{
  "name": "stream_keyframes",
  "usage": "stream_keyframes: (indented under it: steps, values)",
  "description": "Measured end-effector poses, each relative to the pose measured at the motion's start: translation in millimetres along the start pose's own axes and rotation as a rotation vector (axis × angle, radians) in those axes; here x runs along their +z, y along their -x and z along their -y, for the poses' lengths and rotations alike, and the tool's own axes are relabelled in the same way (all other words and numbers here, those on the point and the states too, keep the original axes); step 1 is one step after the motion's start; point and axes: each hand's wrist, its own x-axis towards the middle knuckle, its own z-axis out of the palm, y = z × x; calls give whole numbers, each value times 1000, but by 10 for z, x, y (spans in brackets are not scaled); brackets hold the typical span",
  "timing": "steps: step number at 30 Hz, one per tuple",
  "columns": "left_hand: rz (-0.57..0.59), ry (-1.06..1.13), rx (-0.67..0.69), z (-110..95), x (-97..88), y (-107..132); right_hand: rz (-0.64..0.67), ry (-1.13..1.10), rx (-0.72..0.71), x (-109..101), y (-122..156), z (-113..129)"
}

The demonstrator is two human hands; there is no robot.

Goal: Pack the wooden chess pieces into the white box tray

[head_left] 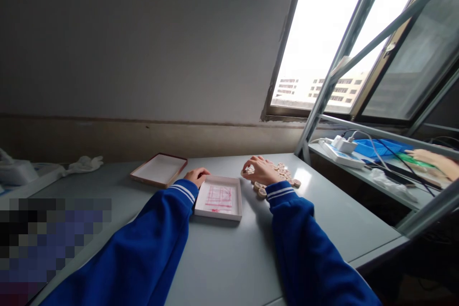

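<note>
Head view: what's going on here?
A person's left hand is at the far-left corner of an open white box with red-lined markings inside. Their right hand is among round pieces on the table, right of the box; whether its grip holds any is unclear. A brown-edged tray lies to the left.

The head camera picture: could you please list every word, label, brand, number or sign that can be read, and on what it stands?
No text can be read with certainty.
Red-lined sheet inside the white box: red marks, too small and blurred to read.
Round pieces near the right hand: dark marks on some, too small to read.
</note>
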Motion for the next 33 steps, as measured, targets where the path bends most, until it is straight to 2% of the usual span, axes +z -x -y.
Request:
stream_keyframes:
  steps: [2, 4, 6, 8, 10, 13, 17, 19, 23, 25, 30, 33]
  values:
    - [-4, -14, -10, -7, -4, 1, -37, 25, 15, 29, -1, -54]
    - [-2, -23, -22, -12, -3, 1, -142, 46, 58, 57, -35, -105]
    - [8, -16, -29, -13, 3, 0, -256, 77, 149, 80, -80, -191]
    - [18, -4, -30, -13, 7, -1, -304, 76, 271, 106, -114, -314]
    - [29, -6, -36, -12, 7, -3, -266, 37, 356, 145, -126, -444]
    - [30, -18, -38, -7, 5, -6, -192, 1, 387, 206, -124, -570]
    - [21, -16, -35, -4, 6, -8, -202, 33, 392, 195, -115, -650]
    - [18, -19, -38, -6, 9, -7, -226, 54, 448, 141, -88, -743]
    - [12, -18, -33, 16, 30, -17, -364, -3, 681, 10, 29, -1123]
    - [-3, -7, -24, 56, 53, -33, -397, -43, 742, -41, 91, -1369]
    - [-29, 23, -4, 176, 115, -91, -316, -133, 692, -82, 164, -1944]
    - [-20, 35, 11, 200, 120, -100, -331, -180, 675, -43, 200, -2173]
